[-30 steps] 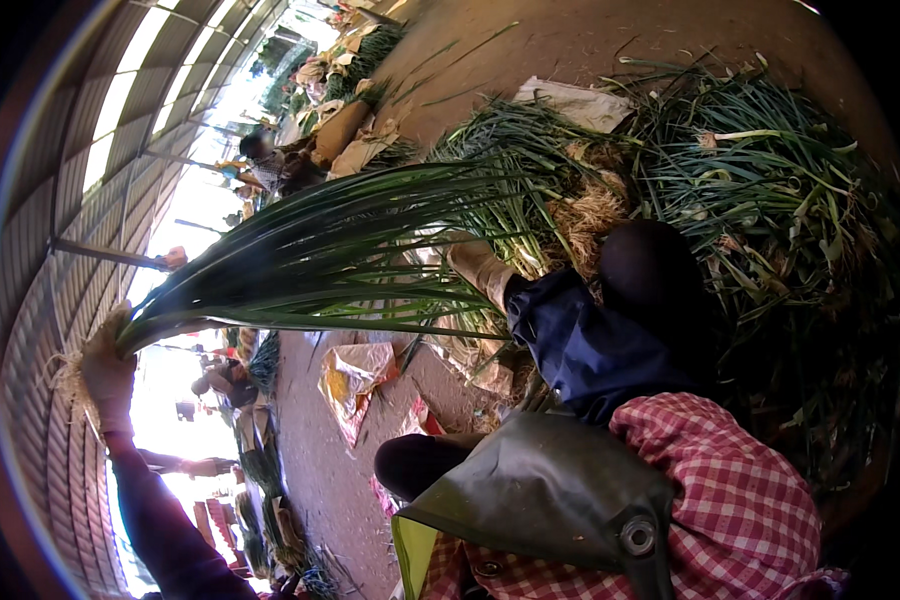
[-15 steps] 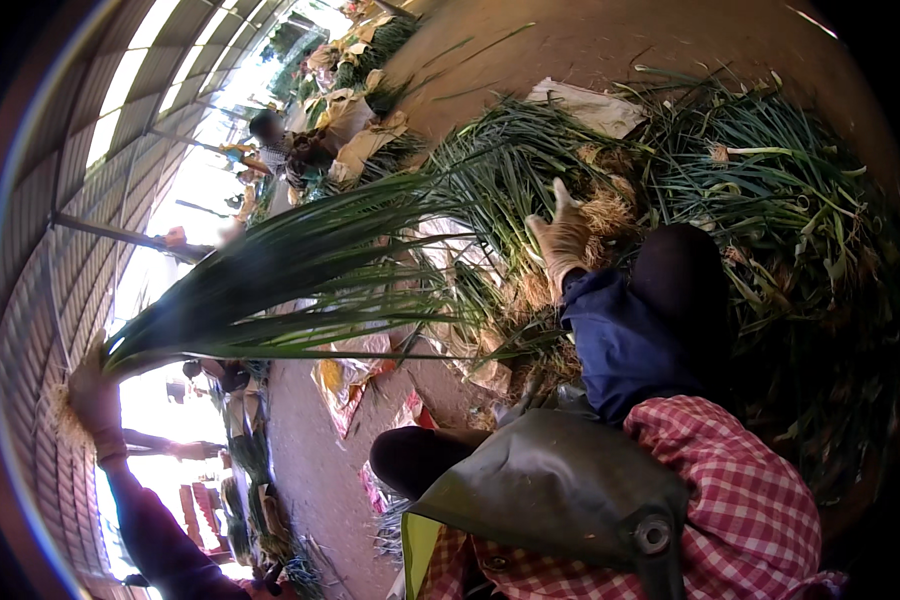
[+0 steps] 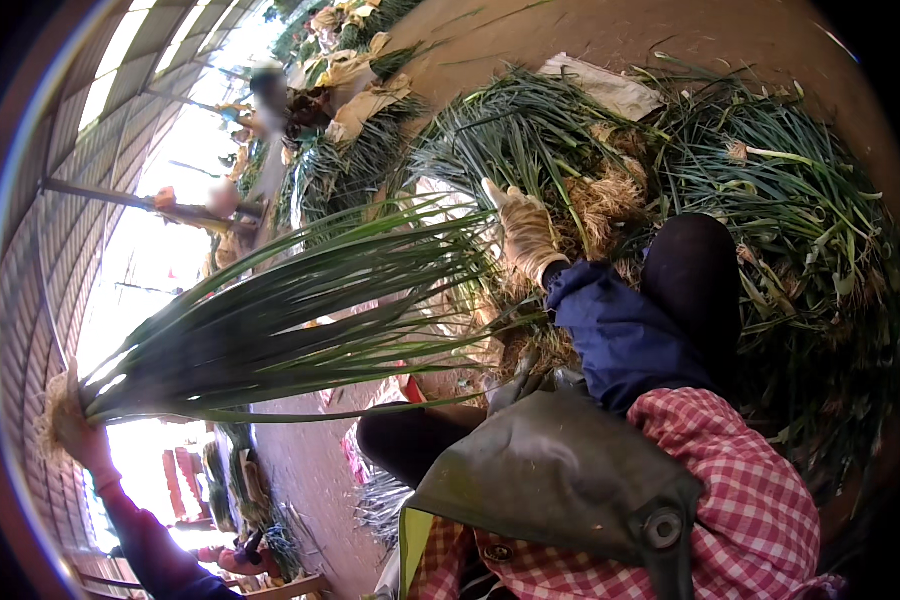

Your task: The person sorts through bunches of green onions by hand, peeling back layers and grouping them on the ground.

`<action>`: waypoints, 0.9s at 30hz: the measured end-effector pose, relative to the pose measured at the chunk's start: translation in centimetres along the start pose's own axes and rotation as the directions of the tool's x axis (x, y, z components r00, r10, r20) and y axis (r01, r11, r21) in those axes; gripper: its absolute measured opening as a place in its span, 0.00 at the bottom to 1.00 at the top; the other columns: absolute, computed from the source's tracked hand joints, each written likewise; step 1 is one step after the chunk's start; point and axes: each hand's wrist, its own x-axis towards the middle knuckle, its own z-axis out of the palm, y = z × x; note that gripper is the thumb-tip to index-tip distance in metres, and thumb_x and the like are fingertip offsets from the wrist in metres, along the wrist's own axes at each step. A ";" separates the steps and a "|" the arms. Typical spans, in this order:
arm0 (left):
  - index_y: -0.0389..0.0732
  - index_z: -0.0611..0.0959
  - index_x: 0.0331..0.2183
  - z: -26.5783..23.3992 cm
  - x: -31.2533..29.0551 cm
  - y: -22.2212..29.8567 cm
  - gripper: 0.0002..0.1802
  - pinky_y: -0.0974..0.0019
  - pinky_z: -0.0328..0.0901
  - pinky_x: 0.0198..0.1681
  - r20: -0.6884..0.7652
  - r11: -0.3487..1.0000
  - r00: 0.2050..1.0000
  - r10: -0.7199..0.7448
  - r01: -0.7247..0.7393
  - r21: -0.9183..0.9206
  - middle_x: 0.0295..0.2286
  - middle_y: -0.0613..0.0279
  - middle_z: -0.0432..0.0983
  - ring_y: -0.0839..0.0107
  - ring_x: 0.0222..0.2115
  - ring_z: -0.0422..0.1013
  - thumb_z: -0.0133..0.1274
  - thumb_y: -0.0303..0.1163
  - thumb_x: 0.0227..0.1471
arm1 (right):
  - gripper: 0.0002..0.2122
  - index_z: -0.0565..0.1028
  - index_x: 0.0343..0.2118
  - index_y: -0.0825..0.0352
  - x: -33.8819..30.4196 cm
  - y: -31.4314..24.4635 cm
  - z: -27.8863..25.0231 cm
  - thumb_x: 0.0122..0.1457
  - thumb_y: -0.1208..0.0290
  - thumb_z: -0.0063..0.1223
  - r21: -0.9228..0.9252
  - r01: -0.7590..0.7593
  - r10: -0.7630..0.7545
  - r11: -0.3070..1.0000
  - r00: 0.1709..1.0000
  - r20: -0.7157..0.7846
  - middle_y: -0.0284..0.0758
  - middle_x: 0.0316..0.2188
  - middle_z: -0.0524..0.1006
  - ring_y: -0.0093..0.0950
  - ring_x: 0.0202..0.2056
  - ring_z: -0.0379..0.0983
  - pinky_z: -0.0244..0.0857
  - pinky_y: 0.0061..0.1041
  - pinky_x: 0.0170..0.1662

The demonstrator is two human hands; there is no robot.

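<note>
As left hand (image 3: pixel 77 428) grips, leafy bundle (image 3: pixel 270 325) stretches tips rightward.

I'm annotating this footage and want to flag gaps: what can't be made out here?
All in the head view:
Stalk count in the green bunch: overlapping leaves hide it.
Left hand: separate fingers too small, washed by glare.
Right hand: whether it grips anything; some fingers turned from view.
Far-right leaf pile: lower part lost in shadow.
Left sleeve: cut by lower edge.

A ribbed roof (image 3: pixel 68 150) curves along the left, with a beam (image 3: pixel 95 192) across it. A pale sack (image 3: pixel 605 88) lies on the brown floor (image 3: pixel 540 35) near the top.
</note>
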 end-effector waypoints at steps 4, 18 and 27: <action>0.57 0.67 0.56 0.6 -0.8 0.0 0.26 0.56 0.64 0.43 0.003 0.994 1.000 0.003 -0.003 0.105 0.36 0.59 0.75 0.60 0.37 0.71 0.43 0.41 0.54 | 0.15 0.69 0.46 0.58 -0.4 1.4 1.9 0.54 0.67 0.50 0.223 -0.306 0.261 0.925 0.942 0.210 0.42 0.32 0.75 0.39 0.34 0.73 0.63 0.35 0.39; 0.55 0.69 0.54 1.7 -2.6 -0.5 0.26 0.62 0.64 0.42 -0.005 0.941 0.980 0.197 -0.187 0.281 0.33 0.66 0.74 0.68 0.35 0.70 0.49 0.38 0.52 | 0.19 0.77 0.39 0.68 -7.2 4.9 3.9 0.48 0.59 0.58 -0.146 0.244 0.073 0.959 0.286 0.955 0.38 0.43 0.76 0.35 0.42 0.74 0.65 0.30 0.47; 0.55 0.68 0.55 2.8 -4.9 -0.2 0.27 0.57 0.62 0.47 0.070 0.964 0.996 0.054 -0.070 0.256 0.38 0.60 0.75 0.60 0.39 0.70 0.43 0.40 0.52 | 0.19 0.70 0.49 0.64 -1.2 2.5 -1.1 0.53 0.68 0.52 0.256 -0.519 0.388 0.816 0.819 0.423 0.41 0.50 0.70 0.33 0.50 0.68 0.62 0.30 0.53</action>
